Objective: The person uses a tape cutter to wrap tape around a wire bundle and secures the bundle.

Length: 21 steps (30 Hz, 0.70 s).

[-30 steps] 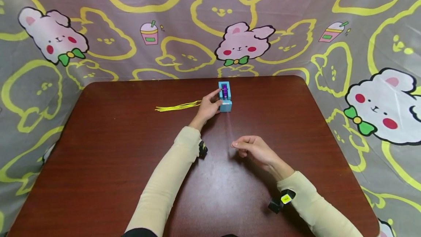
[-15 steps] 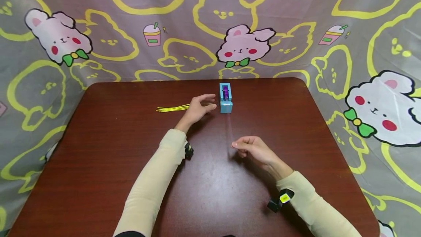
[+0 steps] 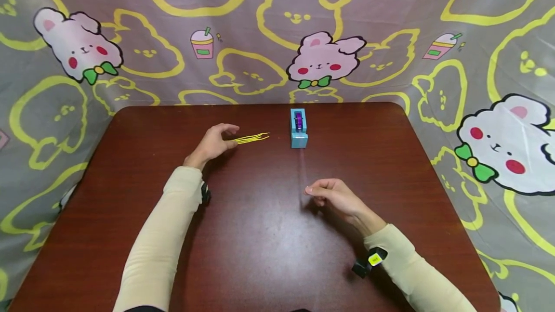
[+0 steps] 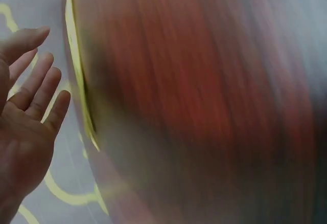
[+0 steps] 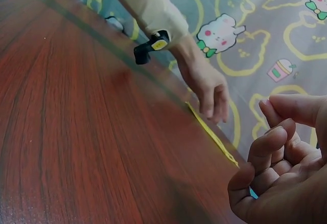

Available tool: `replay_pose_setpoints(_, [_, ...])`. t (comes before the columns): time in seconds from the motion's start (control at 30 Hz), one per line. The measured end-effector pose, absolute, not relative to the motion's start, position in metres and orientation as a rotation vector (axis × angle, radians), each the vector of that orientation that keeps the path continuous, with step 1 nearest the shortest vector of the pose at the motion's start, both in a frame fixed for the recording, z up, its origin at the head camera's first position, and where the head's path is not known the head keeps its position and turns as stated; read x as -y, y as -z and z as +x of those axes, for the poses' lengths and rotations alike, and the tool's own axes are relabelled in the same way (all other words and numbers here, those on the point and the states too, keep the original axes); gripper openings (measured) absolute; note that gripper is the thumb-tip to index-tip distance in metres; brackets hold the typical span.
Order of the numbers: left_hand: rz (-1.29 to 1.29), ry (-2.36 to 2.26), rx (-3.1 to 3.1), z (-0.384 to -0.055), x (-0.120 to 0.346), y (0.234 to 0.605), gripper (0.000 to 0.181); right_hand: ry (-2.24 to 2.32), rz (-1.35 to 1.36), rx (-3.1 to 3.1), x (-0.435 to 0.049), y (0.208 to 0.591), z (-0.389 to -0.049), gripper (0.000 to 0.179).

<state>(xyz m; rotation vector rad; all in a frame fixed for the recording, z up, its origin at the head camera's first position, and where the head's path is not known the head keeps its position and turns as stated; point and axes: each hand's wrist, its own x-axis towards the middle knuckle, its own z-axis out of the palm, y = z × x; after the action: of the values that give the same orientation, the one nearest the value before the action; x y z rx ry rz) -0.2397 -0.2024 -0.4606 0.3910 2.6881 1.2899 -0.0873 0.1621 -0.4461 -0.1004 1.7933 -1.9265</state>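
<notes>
A blue tape dispenser [image 3: 299, 139] with a purple roll [image 3: 298, 121] stands near the table's back edge. From its front a clear strip of tape [image 3: 303, 166] stretches toward me. My right hand [image 3: 336, 200] pinches the strip's end between thumb and index finger, the other fingers curled. To the left lies a loose bundle of thin yellow strands [image 3: 253, 138]. My left hand [image 3: 213, 143] is over the left end of the bundle and covers it in the head view. Its fingers are spread apart in the left wrist view, beside the yellow strands [image 4: 77, 63], with nothing in the palm.
The brown wooden table [image 3: 243, 235] ends in rounded back corners. Behind and on both sides hangs a grey curtain [image 3: 251, 18] with cartoon rabbits. Each wrist wears a small black camera, such as the right wrist camera [image 3: 368, 262].
My left hand has let go of the tape dispenser and moved left to the far end of the yellow strands. The right hand stays in place, pinching the tape.
</notes>
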Motion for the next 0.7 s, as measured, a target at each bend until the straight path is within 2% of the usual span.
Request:
replay_pose_setpoints(0.17, [0.292,-1.221,-2.685,-0.241,0.218,0.466,0.048,1.909,-0.116,-1.81,-0.161,0.444,-0.087,0.017])
replay_pose_setpoints(0.47, [0.327,-1.169,-2.739,-0.245,0.219,0.471,0.048,1.914,-0.115,-1.799,-0.161,0.442,-0.087,0.013])
replay_pose_setpoints(0.7, [0.37,-1.132,-2.75,-0.247,0.217,0.472,0.037,1.907,-0.122,-1.798,-0.162,0.443,-0.086,0.013])
